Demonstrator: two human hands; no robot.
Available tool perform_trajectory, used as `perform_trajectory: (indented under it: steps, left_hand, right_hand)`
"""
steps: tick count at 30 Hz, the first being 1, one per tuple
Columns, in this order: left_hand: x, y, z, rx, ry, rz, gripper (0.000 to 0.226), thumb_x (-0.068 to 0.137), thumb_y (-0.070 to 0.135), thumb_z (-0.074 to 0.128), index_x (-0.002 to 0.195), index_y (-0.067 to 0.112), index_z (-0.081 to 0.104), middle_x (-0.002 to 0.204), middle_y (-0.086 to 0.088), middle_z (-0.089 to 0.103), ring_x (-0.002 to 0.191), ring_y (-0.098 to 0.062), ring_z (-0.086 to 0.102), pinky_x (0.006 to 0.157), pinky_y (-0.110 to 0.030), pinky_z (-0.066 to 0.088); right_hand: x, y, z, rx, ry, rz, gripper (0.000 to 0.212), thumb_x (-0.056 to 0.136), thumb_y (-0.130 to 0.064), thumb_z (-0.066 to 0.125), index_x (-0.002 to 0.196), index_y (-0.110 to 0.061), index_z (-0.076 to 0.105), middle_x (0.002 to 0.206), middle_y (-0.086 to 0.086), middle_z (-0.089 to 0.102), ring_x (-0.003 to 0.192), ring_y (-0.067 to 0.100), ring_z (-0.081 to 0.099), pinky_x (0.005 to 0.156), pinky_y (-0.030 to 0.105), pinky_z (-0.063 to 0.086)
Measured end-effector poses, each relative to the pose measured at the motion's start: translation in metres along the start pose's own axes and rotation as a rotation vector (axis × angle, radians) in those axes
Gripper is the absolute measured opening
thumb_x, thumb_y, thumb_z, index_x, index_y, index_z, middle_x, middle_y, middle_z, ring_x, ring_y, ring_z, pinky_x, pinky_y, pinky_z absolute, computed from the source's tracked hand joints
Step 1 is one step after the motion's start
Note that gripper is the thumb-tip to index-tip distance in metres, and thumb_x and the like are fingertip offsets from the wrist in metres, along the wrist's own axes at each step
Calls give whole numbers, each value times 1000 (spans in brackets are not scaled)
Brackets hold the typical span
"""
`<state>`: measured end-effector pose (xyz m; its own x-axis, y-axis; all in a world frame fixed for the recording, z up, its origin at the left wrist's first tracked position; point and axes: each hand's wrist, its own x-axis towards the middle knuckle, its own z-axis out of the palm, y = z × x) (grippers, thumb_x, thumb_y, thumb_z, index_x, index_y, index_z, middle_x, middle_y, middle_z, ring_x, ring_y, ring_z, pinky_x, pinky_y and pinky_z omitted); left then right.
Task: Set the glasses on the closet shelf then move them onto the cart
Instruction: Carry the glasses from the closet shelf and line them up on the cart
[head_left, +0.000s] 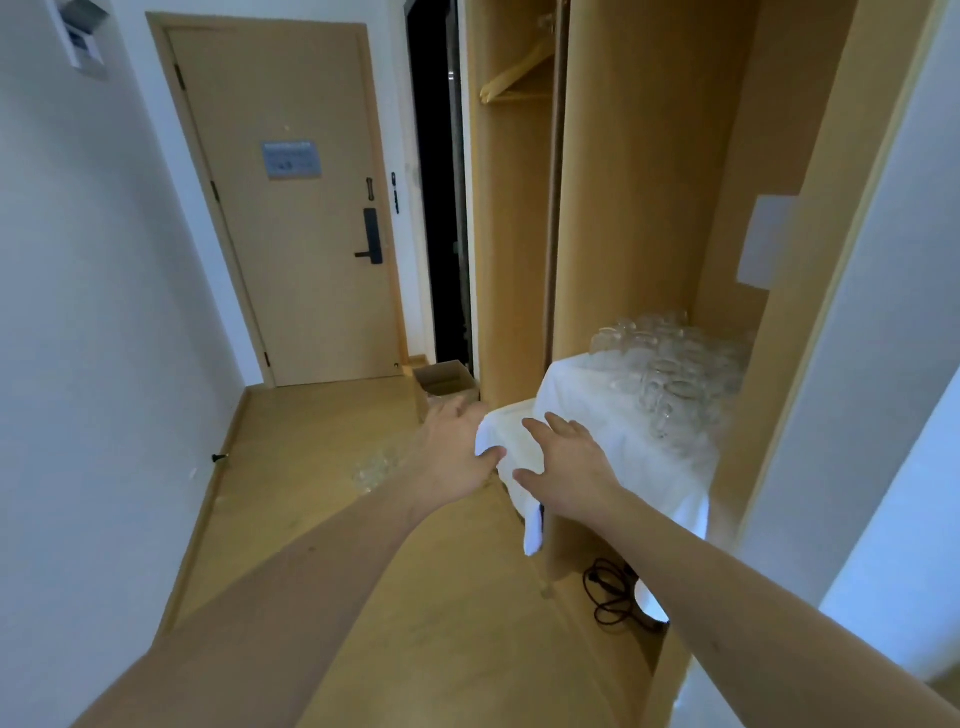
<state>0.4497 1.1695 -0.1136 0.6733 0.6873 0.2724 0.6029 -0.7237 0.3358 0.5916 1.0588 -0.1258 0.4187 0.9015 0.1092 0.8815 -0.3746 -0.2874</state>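
both bare forearms reach forward from the bottom of the view. on the left, the left hand (457, 449) has its fingers spread and relaxed, its thumb touching the near corner of the white cloth (582, 415) that drapes over the shelf; it grips nothing that i can tell. just beside it, the right hand (566, 467) rests flat on the same cloth with straight fingers, also holding nothing.

further right and deeper in the light wooden closet (649, 208), the cluster of clear drinking glasses (670, 364) stands packed close together on the cloth-covered shelf. a few more clear glasses (374, 465) seem to lie on the pale wood floor (322, 519) to the left, though blurred.

the glasses look thin, hard, smooth and breakable, light singly. i would take each round its body, one per hand, lifting straight up so neighbours do not knock. dragging the cloth would likely topple them.
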Motion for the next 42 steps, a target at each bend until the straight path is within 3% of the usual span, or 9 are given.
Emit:
perform_trajectory:
  steps: [4,9,17,26,36,42]
  left_hand:
    - [46,-21,-2,-19,-37,82,56,87,51,65,136,26,55,132,0,54,127,-28,49,98,-45,49]
    - [95,-43,-8,-51,-64,202,61,96,47,61,150,25,43,157,0,37,145,-25,32,115,-43,36]
    - [161,-72,2,-100,-134,315,62,97,49,60,152,28,41,161,-3,33,148,-27,28,119,-43,30]
    - [235,-51,38,-179,-201,411,62,97,49,60,151,26,41,162,-3,31,149,-27,24,118,-42,27]
    - [345,-5,84,-109,-232,538,61,94,50,62,148,28,44,155,-4,40,145,-29,31,112,-48,38]
    - [412,40,107,-192,-270,577,53,90,50,65,137,29,55,131,-3,54,125,-28,51,101,-42,46]
  right_hand:
    - [35,-5,-1,-26,13,89,69,96,-49,55,156,-28,29,162,5,29,143,32,30,116,43,32]
    - [75,-17,-3,-59,55,202,70,95,-50,56,156,-28,28,162,4,27,145,31,30,116,42,32]
    - [113,-27,-3,-101,77,340,70,96,-49,55,157,-28,27,164,5,25,146,29,28,117,41,31]
    - [155,18,-4,-109,83,464,72,96,-49,56,158,-29,26,166,5,22,150,31,24,120,43,26]
    - [233,102,-16,-60,164,547,71,95,-49,58,157,-30,28,164,4,26,149,30,25,119,43,28]
    - [273,158,-39,-56,203,587,70,93,-49,59,155,-32,30,162,3,29,148,31,27,120,44,28]
